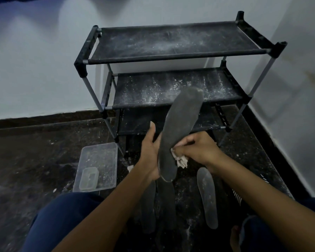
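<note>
The right grip [198, 150] is closed tight, its fingers curled round a pale crumpled cloth [181, 160] that it presses against the lower right edge of a dark grey insole [180, 124]. A frayed bit of the cloth hangs out below the knuckles. The left grip [150, 153] clasps the same insole from the other side near its heel end, thumb pointing up along the edge, while the other fingers are hidden behind the insole. Between the two grips the insole is held off the floor, heel down and toe up, leaning a little to the right, so that its toe end shows in front of the middle shelf of a black shoe rack [171, 56].

Below the hands, on the dark speckled floor [35, 151], two dark insoles [166, 206] lie side by side, and a lighter grey insole [207, 197] lies just to the right of them under the right forearm. To the left of the hands stands a clear plastic tub [98, 153] with a smaller clear box [88, 178] inside it. The rack's fabric shelves are dusted with white specks, and it stands in the corner against a pale wall [35, 70]. Knees in blue trousers [62, 215] frame the bottom of the view
</note>
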The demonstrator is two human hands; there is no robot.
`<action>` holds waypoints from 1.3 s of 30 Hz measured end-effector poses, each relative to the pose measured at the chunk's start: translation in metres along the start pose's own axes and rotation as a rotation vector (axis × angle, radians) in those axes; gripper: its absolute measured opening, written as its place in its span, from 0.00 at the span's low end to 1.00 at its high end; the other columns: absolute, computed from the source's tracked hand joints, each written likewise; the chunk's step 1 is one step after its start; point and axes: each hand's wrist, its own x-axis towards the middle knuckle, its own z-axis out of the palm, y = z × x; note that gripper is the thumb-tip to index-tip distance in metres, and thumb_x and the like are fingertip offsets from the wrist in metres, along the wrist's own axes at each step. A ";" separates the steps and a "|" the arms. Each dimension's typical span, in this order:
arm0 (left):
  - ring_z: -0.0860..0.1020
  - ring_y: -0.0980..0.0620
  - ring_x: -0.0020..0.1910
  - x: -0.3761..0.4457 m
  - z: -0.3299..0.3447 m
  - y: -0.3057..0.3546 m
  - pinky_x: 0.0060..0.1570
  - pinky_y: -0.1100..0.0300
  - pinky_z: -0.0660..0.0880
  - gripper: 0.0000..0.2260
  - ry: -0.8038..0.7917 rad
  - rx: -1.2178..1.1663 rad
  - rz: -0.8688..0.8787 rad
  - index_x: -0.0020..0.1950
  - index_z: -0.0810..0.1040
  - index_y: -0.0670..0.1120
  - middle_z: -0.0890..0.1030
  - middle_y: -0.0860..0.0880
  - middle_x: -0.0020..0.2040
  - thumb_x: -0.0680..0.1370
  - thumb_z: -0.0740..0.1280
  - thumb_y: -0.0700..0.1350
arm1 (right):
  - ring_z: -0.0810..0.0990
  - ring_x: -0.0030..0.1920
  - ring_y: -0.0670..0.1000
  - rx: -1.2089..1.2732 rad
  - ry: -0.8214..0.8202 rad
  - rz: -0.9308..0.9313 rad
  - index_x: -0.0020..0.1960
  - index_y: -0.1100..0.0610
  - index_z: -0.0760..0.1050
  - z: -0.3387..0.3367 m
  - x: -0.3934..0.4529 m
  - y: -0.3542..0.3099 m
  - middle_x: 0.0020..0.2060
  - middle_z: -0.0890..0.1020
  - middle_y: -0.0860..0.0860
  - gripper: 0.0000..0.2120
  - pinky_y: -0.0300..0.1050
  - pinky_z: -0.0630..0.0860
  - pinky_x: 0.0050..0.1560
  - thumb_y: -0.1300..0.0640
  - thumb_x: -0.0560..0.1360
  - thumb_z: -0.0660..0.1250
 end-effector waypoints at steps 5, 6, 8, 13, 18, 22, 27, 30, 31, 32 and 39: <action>0.72 0.36 0.66 0.001 -0.014 0.018 0.61 0.41 0.72 0.39 -0.125 -0.081 -0.004 0.74 0.64 0.50 0.71 0.41 0.70 0.71 0.53 0.74 | 0.77 0.29 0.39 -0.174 -0.360 0.042 0.39 0.63 0.82 -0.007 -0.011 -0.009 0.26 0.81 0.46 0.04 0.32 0.72 0.30 0.68 0.64 0.72; 0.70 0.34 0.67 0.000 -0.015 0.019 0.62 0.39 0.71 0.40 -0.148 -0.098 -0.029 0.74 0.64 0.50 0.69 0.39 0.71 0.70 0.53 0.74 | 0.78 0.30 0.38 -0.224 -0.423 0.047 0.40 0.63 0.82 -0.007 -0.012 -0.010 0.26 0.81 0.45 0.05 0.31 0.72 0.31 0.68 0.64 0.72; 0.69 0.32 0.67 -0.003 -0.015 0.021 0.63 0.39 0.69 0.42 -0.177 -0.105 -0.077 0.74 0.64 0.48 0.67 0.36 0.71 0.69 0.54 0.74 | 0.77 0.30 0.37 -0.284 -0.516 0.069 0.41 0.63 0.82 -0.009 -0.015 -0.013 0.26 0.81 0.44 0.06 0.31 0.72 0.32 0.68 0.65 0.71; 0.78 0.40 0.57 0.004 -0.010 0.025 0.54 0.43 0.76 0.39 -0.015 -0.044 -0.078 0.69 0.70 0.45 0.79 0.39 0.61 0.74 0.44 0.72 | 0.78 0.30 0.39 -0.296 -0.393 0.002 0.38 0.59 0.83 -0.016 -0.015 -0.013 0.26 0.82 0.46 0.04 0.34 0.73 0.33 0.66 0.65 0.73; 0.81 0.41 0.53 0.004 -0.004 0.014 0.49 0.43 0.78 0.39 0.007 0.125 -0.096 0.66 0.73 0.44 0.78 0.40 0.62 0.74 0.45 0.72 | 0.79 0.32 0.39 -0.113 0.345 -0.369 0.38 0.56 0.82 -0.020 -0.007 -0.011 0.32 0.83 0.47 0.02 0.29 0.73 0.34 0.61 0.69 0.73; 0.82 0.43 0.45 -0.001 0.008 0.001 0.50 0.40 0.76 0.34 -0.105 0.252 -0.181 0.60 0.77 0.46 0.83 0.43 0.51 0.76 0.46 0.69 | 0.80 0.35 0.40 -0.179 0.551 -0.478 0.50 0.56 0.81 -0.019 0.005 -0.008 0.39 0.84 0.48 0.07 0.36 0.79 0.41 0.61 0.73 0.68; 0.80 0.47 0.40 0.003 0.006 -0.004 0.47 0.43 0.77 0.35 -0.139 0.268 -0.216 0.59 0.78 0.43 0.80 0.43 0.43 0.75 0.48 0.70 | 0.81 0.39 0.46 -0.250 0.541 -0.551 0.53 0.60 0.81 -0.011 0.011 0.002 0.44 0.83 0.53 0.10 0.47 0.81 0.43 0.65 0.74 0.65; 0.79 0.46 0.40 0.002 0.004 -0.005 0.46 0.44 0.77 0.35 -0.136 0.268 -0.218 0.60 0.77 0.43 0.80 0.42 0.45 0.75 0.48 0.70 | 0.79 0.42 0.44 -0.233 0.536 -0.643 0.52 0.61 0.81 -0.007 0.010 0.005 0.47 0.83 0.54 0.10 0.38 0.78 0.46 0.66 0.74 0.66; 0.79 0.46 0.40 0.001 0.003 -0.005 0.46 0.44 0.77 0.35 -0.134 0.270 -0.223 0.60 0.77 0.43 0.81 0.42 0.45 0.75 0.48 0.70 | 0.79 0.44 0.43 -0.225 0.529 -0.679 0.52 0.61 0.81 -0.005 0.008 0.005 0.47 0.83 0.54 0.09 0.34 0.77 0.49 0.67 0.73 0.66; 0.80 0.46 0.41 0.000 0.004 -0.006 0.46 0.44 0.77 0.35 -0.130 0.273 -0.231 0.60 0.77 0.44 0.81 0.42 0.45 0.75 0.48 0.70 | 0.79 0.46 0.43 -0.228 0.512 -0.714 0.51 0.61 0.81 -0.001 0.007 0.005 0.47 0.83 0.53 0.09 0.31 0.75 0.51 0.67 0.73 0.66; 0.79 0.46 0.39 -0.003 0.002 -0.008 0.43 0.48 0.78 0.37 -0.141 0.243 -0.279 0.60 0.76 0.41 0.79 0.41 0.46 0.75 0.49 0.70 | 0.81 0.46 0.51 -0.346 0.520 -0.792 0.49 0.61 0.82 -0.010 0.013 0.005 0.45 0.83 0.55 0.07 0.42 0.77 0.50 0.64 0.72 0.68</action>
